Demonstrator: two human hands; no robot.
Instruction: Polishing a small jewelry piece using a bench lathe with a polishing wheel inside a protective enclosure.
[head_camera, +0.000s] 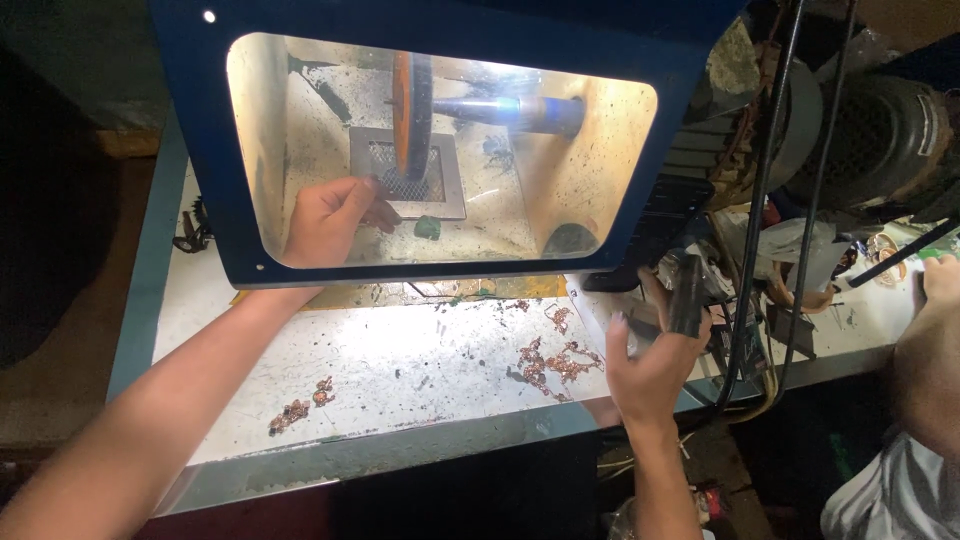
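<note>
A pale, scuffed workbench (400, 370) is carrying everything, its near edge running across the frame. Small reddish-brown metal scraps (550, 362) are lying near its middle right, and a smaller cluster (298, 405) is sitting toward the near left. Green flecks and a yellow strip (440, 291) are lying along the far side.

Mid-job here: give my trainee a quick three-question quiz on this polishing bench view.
1. True or false: the left hand is inside the blue hood, near the orange wheel.
2. What does the right hand hold? A) dark block B) hammer C) cup
3. What colour are the small pieces scattered on the bench?

Key: 1 true; 2 A; 3 coppery brown.
</note>
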